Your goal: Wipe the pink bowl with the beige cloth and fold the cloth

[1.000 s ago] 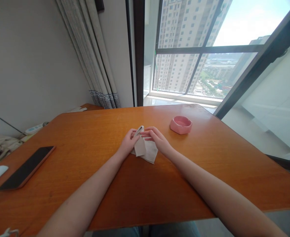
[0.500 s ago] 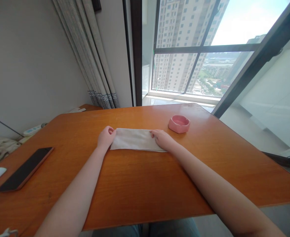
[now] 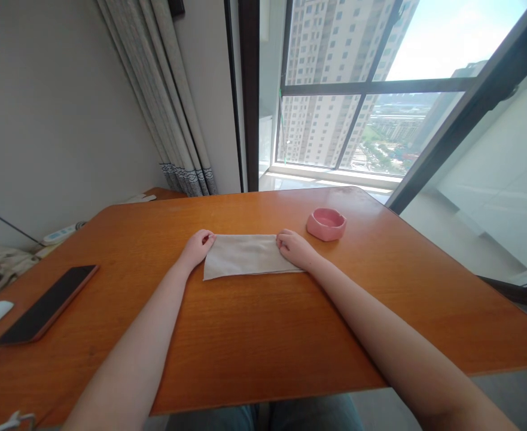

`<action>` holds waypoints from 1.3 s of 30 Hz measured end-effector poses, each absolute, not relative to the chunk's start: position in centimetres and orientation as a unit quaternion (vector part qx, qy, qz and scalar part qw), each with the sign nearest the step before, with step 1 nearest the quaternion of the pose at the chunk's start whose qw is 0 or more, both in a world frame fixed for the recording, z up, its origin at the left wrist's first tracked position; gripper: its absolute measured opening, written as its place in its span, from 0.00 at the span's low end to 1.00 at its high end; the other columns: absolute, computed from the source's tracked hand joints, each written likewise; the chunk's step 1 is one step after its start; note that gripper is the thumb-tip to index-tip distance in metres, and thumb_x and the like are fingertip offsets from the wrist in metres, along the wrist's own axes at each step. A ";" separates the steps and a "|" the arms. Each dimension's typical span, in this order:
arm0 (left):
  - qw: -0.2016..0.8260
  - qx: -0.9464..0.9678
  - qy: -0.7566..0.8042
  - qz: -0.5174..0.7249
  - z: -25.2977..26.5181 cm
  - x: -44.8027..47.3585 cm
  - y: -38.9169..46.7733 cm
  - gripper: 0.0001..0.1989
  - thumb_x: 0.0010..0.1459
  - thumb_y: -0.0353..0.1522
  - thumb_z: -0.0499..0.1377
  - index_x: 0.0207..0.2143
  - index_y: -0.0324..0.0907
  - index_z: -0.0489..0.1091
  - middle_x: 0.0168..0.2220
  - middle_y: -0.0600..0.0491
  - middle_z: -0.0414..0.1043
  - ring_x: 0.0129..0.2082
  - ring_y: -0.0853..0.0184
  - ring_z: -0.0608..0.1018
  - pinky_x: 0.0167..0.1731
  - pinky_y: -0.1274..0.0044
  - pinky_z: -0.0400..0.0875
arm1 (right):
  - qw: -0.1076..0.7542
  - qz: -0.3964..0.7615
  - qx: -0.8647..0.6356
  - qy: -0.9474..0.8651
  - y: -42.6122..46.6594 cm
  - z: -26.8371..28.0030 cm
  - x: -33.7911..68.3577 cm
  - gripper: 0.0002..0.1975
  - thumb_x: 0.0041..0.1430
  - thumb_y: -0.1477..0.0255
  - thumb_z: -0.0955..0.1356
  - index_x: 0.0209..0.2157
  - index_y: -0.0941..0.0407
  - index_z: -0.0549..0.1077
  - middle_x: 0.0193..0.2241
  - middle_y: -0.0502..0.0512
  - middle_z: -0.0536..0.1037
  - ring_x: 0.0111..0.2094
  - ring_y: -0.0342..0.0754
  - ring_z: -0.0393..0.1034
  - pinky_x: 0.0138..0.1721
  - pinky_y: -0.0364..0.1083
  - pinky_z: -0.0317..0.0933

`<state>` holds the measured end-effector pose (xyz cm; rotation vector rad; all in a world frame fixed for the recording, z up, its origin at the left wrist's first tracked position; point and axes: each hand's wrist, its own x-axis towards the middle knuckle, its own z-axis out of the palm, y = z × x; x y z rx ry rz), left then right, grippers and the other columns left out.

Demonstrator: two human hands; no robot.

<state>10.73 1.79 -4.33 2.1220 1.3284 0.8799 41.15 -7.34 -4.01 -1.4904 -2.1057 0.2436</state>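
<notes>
A folded pale grey cloth (image 3: 247, 254) lies flat on the wooden table, its long side running left to right. At the cloth's far left corner my left hand (image 3: 199, 245) is closed, pinching the edge between thumb and fingers. My right hand (image 3: 295, 246) rests on the right end with its fingers curled over the far edge, gripping the fabric there. Part of the cloth's right end is hidden beneath that hand. Just beyond my right hand stands a pink ashtray (image 3: 326, 225), apart from it.
On the left of the wooden table (image 3: 245, 341) lies a dark flat tablet-like slab (image 3: 48, 305). A white cable end (image 3: 14, 421) shows at the near left corner. A white power strip (image 3: 61, 234) sits beyond the left edge. Behind are a curtain (image 3: 164, 102) and a window.
My left hand has shifted slightly right with the cloth's corner, and the near left corner has come a little towards me. My right hand's fingers have curled in more.
</notes>
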 end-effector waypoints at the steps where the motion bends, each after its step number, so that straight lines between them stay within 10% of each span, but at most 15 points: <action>1: 0.275 0.759 0.482 0.340 -4.3 10.8 1.7 0.21 0.54 0.48 0.51 0.27 0.40 0.70 0.28 0.50 0.70 0.30 0.64 0.71 0.34 0.74 0.66 | 0.273 0.089 -0.556 -0.780 -7.4 -4.0 41.2 0.10 0.48 0.83 0.60 0.24 0.56 0.66 0.31 0.53 0.70 0.36 0.46 0.64 0.40 0.43 0.57; 14: 0.158 0.805 0.513 0.254 -4.1 11.2 1.3 0.16 0.52 0.43 0.54 0.36 0.41 0.71 0.36 0.47 0.72 0.37 0.61 0.72 0.39 0.72 0.64 | 0.262 0.059 -0.582 -0.768 -7.7 -4.1 40.6 0.08 0.53 0.81 0.60 0.26 0.56 0.68 0.33 0.55 0.70 0.36 0.46 0.64 0.42 0.44 0.57; 22: 0.413 0.676 0.493 0.359 -3.8 11.1 1.1 0.22 0.47 0.49 0.58 0.32 0.39 0.70 0.27 0.50 0.72 0.28 0.64 0.72 0.29 0.75 0.64 | 0.240 0.060 -0.571 -0.783 -7.4 -3.8 41.0 0.09 0.51 0.83 0.60 0.28 0.56 0.68 0.34 0.54 0.69 0.38 0.47 0.64 0.43 0.44 0.57; 29: 0.111 0.753 0.598 0.251 -3.3 11.2 0.7 0.17 0.54 0.44 0.53 0.39 0.43 0.70 0.32 0.48 0.75 0.33 0.60 0.75 0.31 0.74 0.62 | 0.240 0.051 -0.582 -0.775 -7.5 -4.0 40.9 0.10 0.52 0.83 0.60 0.29 0.56 0.68 0.34 0.55 0.69 0.37 0.47 0.64 0.41 0.44 0.58; 39: 0.409 0.765 0.469 0.165 0.0 9.8 -1.9 0.45 0.32 0.39 0.68 0.57 0.48 0.62 0.58 0.43 0.63 0.42 0.58 0.77 0.33 0.77 0.70 | 0.242 0.049 -0.585 -0.772 -7.3 -4.2 40.9 0.09 0.53 0.82 0.60 0.28 0.56 0.68 0.34 0.55 0.69 0.38 0.47 0.64 0.42 0.44 0.57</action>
